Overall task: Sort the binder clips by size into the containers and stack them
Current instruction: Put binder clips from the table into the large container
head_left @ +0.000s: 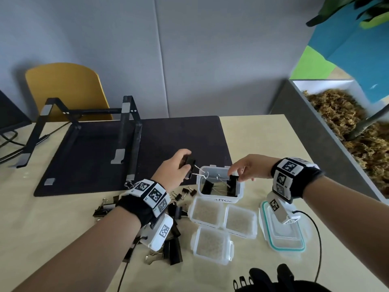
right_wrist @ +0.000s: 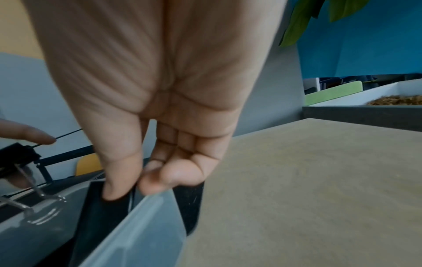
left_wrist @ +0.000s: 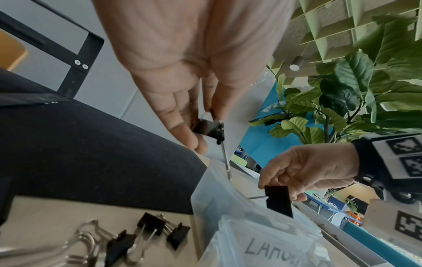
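A clear plastic container (head_left: 220, 200) marked LARGE stands open on the table, with one black binder clip (head_left: 207, 186) lying in its left side. My left hand (head_left: 179, 167) pinches a large black binder clip (head_left: 190, 162) just above the container's left rim, its wire handles pointing down toward the opening. My right hand (head_left: 242, 169) pinches another large black clip (head_left: 232, 185) that stands upright against the container's right wall. In the right wrist view, thumb and fingers (right_wrist: 123, 182) grip that clip (right_wrist: 102, 213) inside the wall (right_wrist: 141, 231). Loose clips (head_left: 174, 247) of mixed sizes lie under my left wrist.
Three smaller lidded containers (head_left: 207, 211) sit in front of the open one. A lid with a teal seal (head_left: 282, 234) lies to the right. A black mat (head_left: 126, 152) with a laptop stand (head_left: 124, 135) fills the back. A planter (head_left: 341, 127) borders the right edge.
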Motion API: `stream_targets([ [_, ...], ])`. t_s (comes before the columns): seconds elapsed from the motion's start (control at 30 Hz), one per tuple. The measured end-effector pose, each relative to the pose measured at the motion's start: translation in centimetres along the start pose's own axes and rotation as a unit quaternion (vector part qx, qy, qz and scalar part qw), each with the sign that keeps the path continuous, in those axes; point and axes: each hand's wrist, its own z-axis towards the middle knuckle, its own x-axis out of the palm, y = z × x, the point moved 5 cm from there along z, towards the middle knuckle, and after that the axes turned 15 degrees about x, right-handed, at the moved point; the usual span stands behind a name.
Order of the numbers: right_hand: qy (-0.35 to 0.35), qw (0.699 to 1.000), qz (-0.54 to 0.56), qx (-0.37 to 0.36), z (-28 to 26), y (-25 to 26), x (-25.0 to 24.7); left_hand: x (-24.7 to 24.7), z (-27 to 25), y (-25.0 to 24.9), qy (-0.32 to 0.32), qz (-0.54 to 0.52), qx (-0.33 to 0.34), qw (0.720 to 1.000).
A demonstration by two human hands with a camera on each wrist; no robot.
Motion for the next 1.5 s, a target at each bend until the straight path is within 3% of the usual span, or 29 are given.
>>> stream_targets([
  [0.23, -0.116, 0.993, -0.027, 0.000, -0.3, 0.3, 0.2, 1.0, 0.1, -0.8, 0.005, 0.038, 0.013, 0.999],
  [0.37, -0.115, 0.992, -0.045, 0.028, -0.4, 0.5, 2.4, 1.4, 0.7, -2.0, 0.006, 0.071, 0.035, 0.997],
  [0.6, -0.135, 0.988, -0.010, 0.069, -0.4, 0.3, 3.3, 3.4, 1.8, -2.5, 0.061, 0.081, 0.015, 0.995],
  [0.83, -0.136, 0.986, -0.026, 0.097, 0.0, 0.7, 4.3, 4.2, 2.4, -3.4, 0.097, 0.204, 0.030, 0.974],
  [1.0, -0.137, 0.987, -0.008, 0.088, -0.8, 1.1, 4.2, 4.5, 2.4, -3.1, 0.081, 0.225, 0.039, 0.970],
  [1.23, -0.109, 0.986, -0.073, 0.099, 0.2, 1.3, 4.6, 5.4, 2.6, -1.9, 0.059, 0.264, 0.076, 0.960],
  [1.5, -0.167, 0.983, 0.006, 0.083, 0.0, 1.0, 3.6, 5.6, 1.9, -0.8, 0.093, 0.253, 0.044, 0.962],
])
